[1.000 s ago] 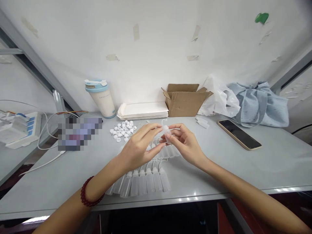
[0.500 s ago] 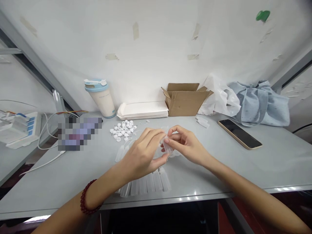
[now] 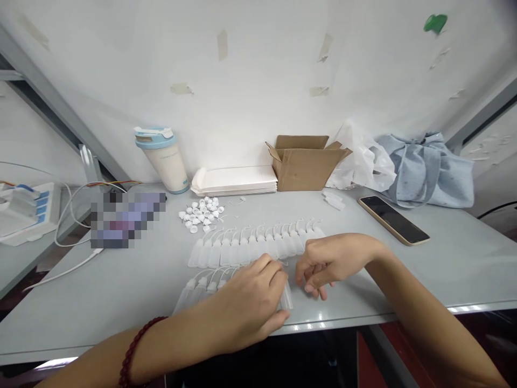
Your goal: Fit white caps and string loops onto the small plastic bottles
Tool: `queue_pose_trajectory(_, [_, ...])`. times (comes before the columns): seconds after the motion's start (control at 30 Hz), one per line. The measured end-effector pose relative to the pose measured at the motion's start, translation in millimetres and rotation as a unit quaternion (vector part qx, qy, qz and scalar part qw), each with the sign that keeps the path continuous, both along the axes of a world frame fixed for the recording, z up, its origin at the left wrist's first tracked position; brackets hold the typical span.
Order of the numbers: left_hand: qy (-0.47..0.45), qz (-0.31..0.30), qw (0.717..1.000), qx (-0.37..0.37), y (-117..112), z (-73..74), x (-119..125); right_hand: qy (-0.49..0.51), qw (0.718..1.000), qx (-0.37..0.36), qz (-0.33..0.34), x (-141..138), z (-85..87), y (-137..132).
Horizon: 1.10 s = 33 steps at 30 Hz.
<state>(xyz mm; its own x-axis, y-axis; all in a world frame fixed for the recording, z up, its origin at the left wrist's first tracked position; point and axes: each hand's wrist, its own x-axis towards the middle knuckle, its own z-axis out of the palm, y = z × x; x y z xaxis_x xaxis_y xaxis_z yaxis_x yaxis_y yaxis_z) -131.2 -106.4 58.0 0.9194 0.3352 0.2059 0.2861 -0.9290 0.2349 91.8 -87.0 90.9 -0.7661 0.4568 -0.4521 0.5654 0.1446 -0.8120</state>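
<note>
You've lowered the bottle point(image 3: 286, 297), seemingly extending the front row point(image 3: 197, 292); your left hand point(image 3: 256, 296) hides its grip, your right hand point(image 3: 333, 264) hangs loosely curled, empty.

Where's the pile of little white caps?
In the head view, the white caps lie left of centre, on the table just behind the left end of the back row of bottles.

A workshop assembly station is suggested: a grey table point(image 3: 452, 272) is flanked by metal struts point(image 3: 44, 86), small bottles point(image 3: 232, 252) are laid in rows, and white caps point(image 3: 202, 213) are heaped nearby.
</note>
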Motion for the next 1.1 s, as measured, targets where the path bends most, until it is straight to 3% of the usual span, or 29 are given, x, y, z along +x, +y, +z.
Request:
queue_pose_trajectory(0.33, [0.066,0.015,0.997,0.025,-1.3,-2.7,2.9,-0.044,0.997,-0.032,0.054,-7.4,-15.4,8.0])
queue_pose_trajectory(0.6, [0.057,0.018,0.998,0.01,-1.1,-1.7,1.9,-0.05,0.997,-0.041,0.051,-10.3,-14.6,6.4])
queue_pose_trajectory(0.73, [0.001,0.041,0.999,-0.029,16.4,4.8,-2.1,-0.042,0.998,-0.042,0.036,-6.2,-9.4,7.8])
queue_pose_trajectory(0.87, [-0.051,0.161,0.985,-0.02,59.4,6.2,-15.7,-0.01,0.999,-0.013,-0.043,9.7,-2.1,15.4])
queue_pose_trajectory(0.97, [-0.027,0.23,0.973,0.019,96.8,1.7,-33.9,0.016,0.982,0.084,-0.17,28.9,-3.0,28.1])
queue_pose_trajectory(1.03, [0.003,0.263,0.964,0.036,116.6,-3.2,-46.2,0.001,0.942,0.19,-0.276,43.8,-8.5,39.7])
queue_pose_trajectory(1.1, [0.027,0.27,0.962,0.032,129.7,-8.5,-55.5,-0.074,0.87,0.319,-0.369,59.6,-16.8,51.8])
